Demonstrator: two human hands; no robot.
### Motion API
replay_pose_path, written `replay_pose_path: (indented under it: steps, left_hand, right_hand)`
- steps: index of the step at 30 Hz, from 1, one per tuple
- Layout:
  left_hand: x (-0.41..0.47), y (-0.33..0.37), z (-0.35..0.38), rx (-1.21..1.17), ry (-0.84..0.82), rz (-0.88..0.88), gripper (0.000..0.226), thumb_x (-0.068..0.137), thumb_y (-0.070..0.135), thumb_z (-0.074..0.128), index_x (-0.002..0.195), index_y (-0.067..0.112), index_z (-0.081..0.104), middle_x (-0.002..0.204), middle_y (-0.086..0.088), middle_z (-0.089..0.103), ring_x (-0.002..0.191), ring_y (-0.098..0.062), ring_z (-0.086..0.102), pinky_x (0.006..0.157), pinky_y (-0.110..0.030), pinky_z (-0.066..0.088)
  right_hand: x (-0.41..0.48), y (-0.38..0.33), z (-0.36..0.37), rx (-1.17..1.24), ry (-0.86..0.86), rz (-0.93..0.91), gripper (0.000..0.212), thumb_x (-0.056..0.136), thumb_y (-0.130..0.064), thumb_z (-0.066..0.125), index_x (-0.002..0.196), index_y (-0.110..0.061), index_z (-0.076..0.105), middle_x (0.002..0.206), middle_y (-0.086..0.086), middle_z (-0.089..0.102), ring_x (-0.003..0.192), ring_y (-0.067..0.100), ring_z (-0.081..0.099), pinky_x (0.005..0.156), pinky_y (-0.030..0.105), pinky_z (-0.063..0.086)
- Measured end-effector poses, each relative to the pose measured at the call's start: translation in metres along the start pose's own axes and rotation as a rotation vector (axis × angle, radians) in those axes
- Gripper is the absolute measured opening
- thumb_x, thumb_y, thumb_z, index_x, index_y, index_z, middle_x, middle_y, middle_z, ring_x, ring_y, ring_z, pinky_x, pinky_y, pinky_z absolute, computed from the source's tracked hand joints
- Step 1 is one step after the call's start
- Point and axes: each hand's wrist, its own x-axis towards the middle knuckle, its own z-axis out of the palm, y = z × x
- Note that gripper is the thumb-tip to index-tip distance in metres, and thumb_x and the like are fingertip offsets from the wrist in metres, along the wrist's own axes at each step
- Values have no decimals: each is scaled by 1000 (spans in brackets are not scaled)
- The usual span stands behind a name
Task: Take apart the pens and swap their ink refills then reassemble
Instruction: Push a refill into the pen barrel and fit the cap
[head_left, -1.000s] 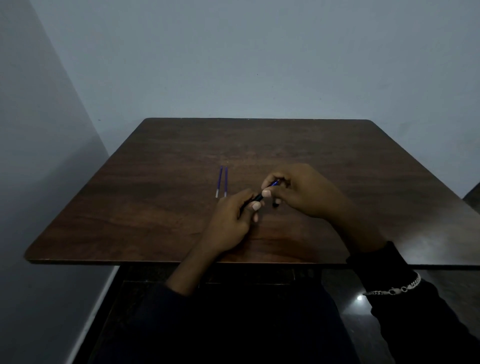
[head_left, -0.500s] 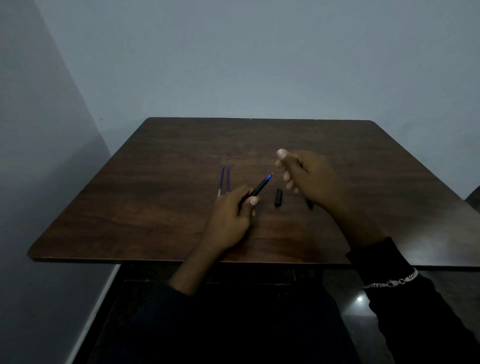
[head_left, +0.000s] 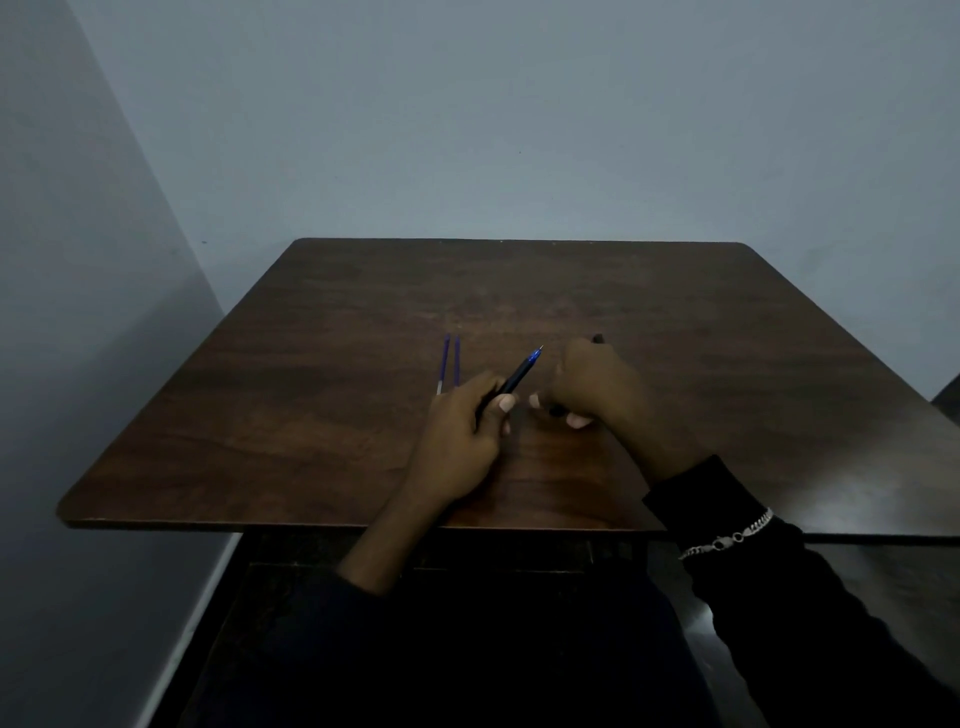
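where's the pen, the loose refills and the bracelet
pen (head_left: 519, 375), head view, black barrel below blue tip
loose refills (head_left: 457, 359), head view, blue shaft of right one
bracelet (head_left: 727, 539), head view, links by the clasp

refills (head_left: 445, 361) (head_left: 457, 361): 2 | pen (head_left: 519, 373): 1 | dark piece (head_left: 597, 339): 1 | hands (head_left: 462, 431) (head_left: 602, 384): 2

Pen (head_left: 519, 375) tilted, tip up — refills (head_left: 451, 364) parallel

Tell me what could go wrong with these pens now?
The two refills lie loose beside the left hand; a nudge could roll them away. The pen has a bare tip and might mark the table. The right hand grips a small black part that could slip.
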Motion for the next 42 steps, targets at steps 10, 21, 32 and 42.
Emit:
replay_pose_path:
  steps: [10, 21, 32, 42]
  left_hand:
    - [0, 1, 0, 3, 3, -6, 22, 106, 15, 56, 89, 6, 65, 71, 2, 67, 62, -3, 58, 58, -12, 39]
    - [0, 2, 0, 8, 0, -22, 22, 105, 14, 57, 85, 7, 63, 69, 5, 65, 63, -5, 59, 60, -14, 39]
    - [-1, 1, 1, 1, -27, -38, 22, 107, 19, 55, 89, 10, 64, 71, 4, 67, 66, -5, 62, 58, -11, 41]
    - [-1, 5, 0, 6, -19, -26, 21, 106, 16, 56, 91, 6, 66, 72, 2, 68, 66, -6, 61, 58, -10, 40]
  right_hand:
    - [10, -4, 0, 51, -107, 30, 14, 91, -12, 76, 100, -4, 68, 98, 12, 74, 73, 20, 78, 74, 35, 66]
    - [-9, 23, 2, 1038, 121, -290, 31, 94, 4, 66, 124, -3, 65, 93, 13, 74, 70, 18, 77, 62, 28, 62]
    - [-26, 21, 0, 1213, 135, -482, 29, 100, 1, 61, 127, -7, 62, 97, 17, 71, 86, 33, 79, 68, 31, 63]
    - [-26, 26, 4, 1167, 142, -537, 29, 98, 1, 63, 126, -8, 63, 89, 9, 69, 88, 35, 79, 69, 33, 64]
